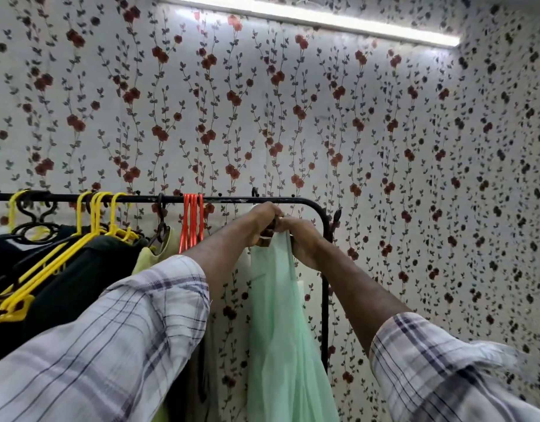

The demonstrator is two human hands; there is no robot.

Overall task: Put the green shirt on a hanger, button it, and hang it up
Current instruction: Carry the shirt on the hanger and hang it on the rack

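Gripping the green shirt at the rail's right end

Both hands meet just under the black rail (232, 200) of a clothes rack, near its right corner where the bar bends down into the upright post (324, 300). The left hand (264, 222) is curled closed, its knuckles touching or nearly touching the underside of the rail, and it pinches the top of the green shirt (281, 315) together with something small and white that pokes out between the fingers; what that white piece is cannot be told. The right hand (302, 242) is also closed, clamped on the top edge of the shirt just right of the left hand, the two hands pressed against each other. The hanger inside the shirt is hidden by the hands.

The shirt hangs straight down from the two hands, a pale mint green, thin cloth in long folds, filling the space between the forearms and running out of the bottom of the view. It lies just left of the post and in front of the flowered wallpaper (293, 117).

Both arms wear checked sleeves (125, 345) pushed up the forearm.

Further left on the rail hang a bunch of orange hangers (192, 220), a yellow-green garment (154, 254), and several yellow hangers (104, 217) carrying dark clothes (64, 284). A lit tube light (308, 16) runs along the top of the wall.
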